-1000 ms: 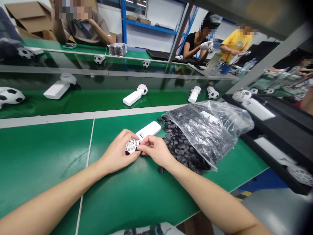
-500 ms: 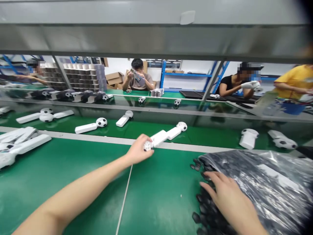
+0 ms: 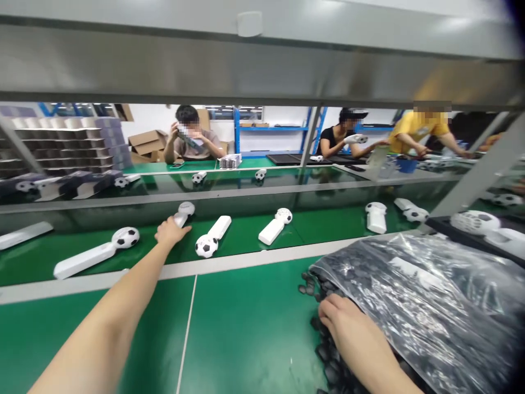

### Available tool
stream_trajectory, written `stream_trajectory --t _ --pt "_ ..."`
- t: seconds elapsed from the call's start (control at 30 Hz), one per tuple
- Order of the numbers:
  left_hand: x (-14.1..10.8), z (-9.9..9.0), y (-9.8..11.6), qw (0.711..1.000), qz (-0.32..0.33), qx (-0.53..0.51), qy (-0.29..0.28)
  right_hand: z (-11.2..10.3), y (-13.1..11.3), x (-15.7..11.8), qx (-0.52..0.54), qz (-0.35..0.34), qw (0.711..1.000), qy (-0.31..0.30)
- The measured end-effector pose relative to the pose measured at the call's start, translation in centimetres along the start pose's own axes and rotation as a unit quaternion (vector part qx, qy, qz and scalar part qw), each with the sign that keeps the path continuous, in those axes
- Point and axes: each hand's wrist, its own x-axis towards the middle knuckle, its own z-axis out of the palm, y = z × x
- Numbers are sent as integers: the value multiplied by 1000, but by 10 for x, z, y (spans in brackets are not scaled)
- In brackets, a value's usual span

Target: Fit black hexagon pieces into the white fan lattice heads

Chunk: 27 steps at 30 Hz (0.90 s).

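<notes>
Two hands: left hand [image 3: 171,232] stretched forward over a grey rail [image 3: 254,256]; right hand [image 3: 348,335] low at the right.
Left grip: fingers extended and slightly spread, tips touching or just at a white plastic handle with a rounded white head [image 3: 185,208]; cannot tell whether it has hold of it.
Right grip: fingers curled down among small black pieces [image 3: 308,287], the back of the hand against a clear plastic bag [image 3: 422,306]; the fingertips are hidden, so cannot tell whether any piece is held.
Black pieces: heaped at the bag's mouth and spilling onto a green worktop [image 3: 246,328]; more fill the bag.
Nearby: several white handles with round heads lie on a green strip [image 3: 246,241] beyond the rail, among them a white handle with a black-and-white soccer-ball head [image 3: 125,238] near the left hand.
Beyond: three seated or standing co-workers: one in a grey T-shirt [image 3: 191,148], one in a black top [image 3: 334,145], one in a yellow shirt [image 3: 418,128].
Overhead: a grey metal beam [image 3: 246,60].
</notes>
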Motion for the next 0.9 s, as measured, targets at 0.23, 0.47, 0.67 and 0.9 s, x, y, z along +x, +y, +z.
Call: stream_trajectory --t 0.23,0.47,0.67,0.9 --pt "-32 -32 -20 991 108 -10 -77 -12 -10 -4 27 33 999 -23" --pt "-167 -67 -69 954 245 -57 -162 -18 -13 -6 15 33 998 -46" --pt "-252 -69 -72 916 326 -4 -235 -26 4 -4 116 30 993 3" --pt "-250 -73 10 891 378 32 -248 -24 -5 -3 98 -16 995 -8"
